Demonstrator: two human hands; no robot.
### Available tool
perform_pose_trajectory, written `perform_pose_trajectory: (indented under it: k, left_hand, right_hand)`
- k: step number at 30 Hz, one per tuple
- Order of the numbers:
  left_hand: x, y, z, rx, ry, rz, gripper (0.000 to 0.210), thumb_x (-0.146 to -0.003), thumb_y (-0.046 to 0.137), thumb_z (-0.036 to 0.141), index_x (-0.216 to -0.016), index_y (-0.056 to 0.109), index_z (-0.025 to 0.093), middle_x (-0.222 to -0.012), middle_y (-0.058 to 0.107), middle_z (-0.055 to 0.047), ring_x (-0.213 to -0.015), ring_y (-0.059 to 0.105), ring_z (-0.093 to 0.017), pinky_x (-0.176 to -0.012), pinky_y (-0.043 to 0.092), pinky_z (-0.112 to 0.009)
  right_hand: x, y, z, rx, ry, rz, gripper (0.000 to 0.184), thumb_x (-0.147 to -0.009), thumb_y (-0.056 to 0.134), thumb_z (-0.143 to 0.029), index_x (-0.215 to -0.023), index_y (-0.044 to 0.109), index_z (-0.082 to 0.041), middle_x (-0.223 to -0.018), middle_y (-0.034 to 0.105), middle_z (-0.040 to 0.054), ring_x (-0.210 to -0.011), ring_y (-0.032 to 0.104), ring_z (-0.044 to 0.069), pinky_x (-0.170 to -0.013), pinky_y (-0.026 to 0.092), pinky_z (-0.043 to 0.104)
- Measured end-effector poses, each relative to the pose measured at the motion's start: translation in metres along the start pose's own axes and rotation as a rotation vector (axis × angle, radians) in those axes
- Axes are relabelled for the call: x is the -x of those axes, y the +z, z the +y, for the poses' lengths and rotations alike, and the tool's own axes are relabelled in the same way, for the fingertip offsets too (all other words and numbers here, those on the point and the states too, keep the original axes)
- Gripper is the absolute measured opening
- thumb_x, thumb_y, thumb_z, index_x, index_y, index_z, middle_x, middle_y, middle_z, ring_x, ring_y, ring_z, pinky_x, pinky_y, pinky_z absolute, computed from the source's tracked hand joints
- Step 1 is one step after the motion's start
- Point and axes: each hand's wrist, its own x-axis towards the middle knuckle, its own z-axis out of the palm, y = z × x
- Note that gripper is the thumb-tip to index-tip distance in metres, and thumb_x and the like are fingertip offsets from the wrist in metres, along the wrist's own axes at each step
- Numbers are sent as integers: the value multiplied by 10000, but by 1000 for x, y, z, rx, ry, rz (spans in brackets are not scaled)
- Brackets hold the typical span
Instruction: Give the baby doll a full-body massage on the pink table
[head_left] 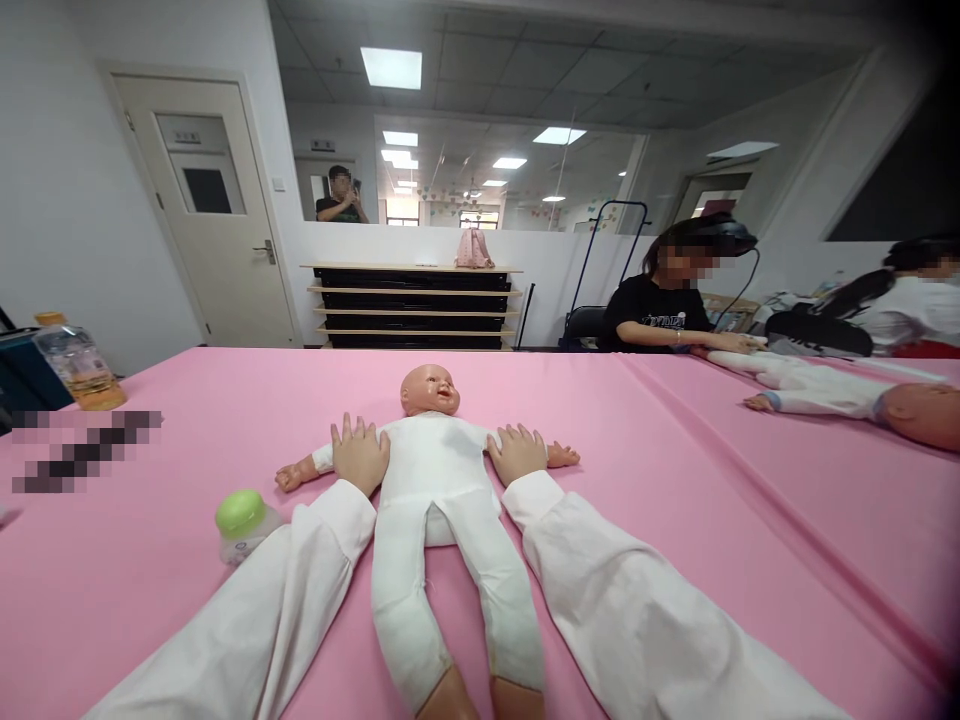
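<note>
A baby doll (435,470) with a white cloth body lies on its back in front of me, its head away from me and its feet at the bottom of the view. My left hand (361,455) rests flat over the doll's arm on the left, fingers spread. On the other side, my right hand (517,453) lies over the doll's other arm, its fingers stretched out too. Both doll hands stick out beyond mine. Close to my left sleeve stands a small jar (241,522) with a green lid, partly hidden by the sleeve.
A pink cloth (637,520) covers the table. At the far left is a bottle (79,365) of yellowish liquid. Another doll (832,388) lies at the right, near a person (664,300) in a headset. Shelves (412,305) with a pink backpack (473,249) stand behind.
</note>
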Motion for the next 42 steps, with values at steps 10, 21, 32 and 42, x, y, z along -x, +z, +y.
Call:
perform_pose_trajectory:
  k: [10, 21, 32, 42]
  left_hand:
    - [-13, 4, -1, 317, 200, -42, 357, -886, 552, 369, -1184, 556, 173, -1210, 554, -91, -1019, 576, -223, -845, 507, -421]
    - [-3, -1, -9, 64, 27, 48, 400, -834, 387, 170, -1100, 670, 75, -1220, 626, -154, -1325, 367, -359, -1116, 135, -568]
    - [-10, 13, -8, 588, 353, 33, 429, -887, 316, 239, -1196, 593, 129, -1223, 633, -90, -1147, 563, -188, -1022, 416, -357]
    - [-3, 1, -14, 57, 131, -4, 423, -884, 323, 209, -1096, 664, 78, -1218, 628, -151, -1271, 453, -332, -1093, 210, -556]
  right_hand:
    - [-12, 10, -7, -346, -524, -22, 467, -908, 323, -210, -1348, 480, -207, -1374, 537, 62, -1261, 497, 194, -1043, 412, 397]
    - [-4, 0, -2, -43, -108, -5, 399, -937, 360, -285, -1182, 610, -93, -1277, 594, 194, -1215, 520, 318, -1044, 322, 509]
    - [-11, 19, -1, -367, -626, 52, 444, -928, 319, -234, -1338, 480, -174, -1367, 542, 81, -1248, 509, 190, -1037, 423, 391]
    - [-5, 2, 4, 6, -151, 1, 372, -959, 348, -282, -1178, 627, -169, -1244, 636, 120, -1174, 561, 283, -1005, 383, 469]
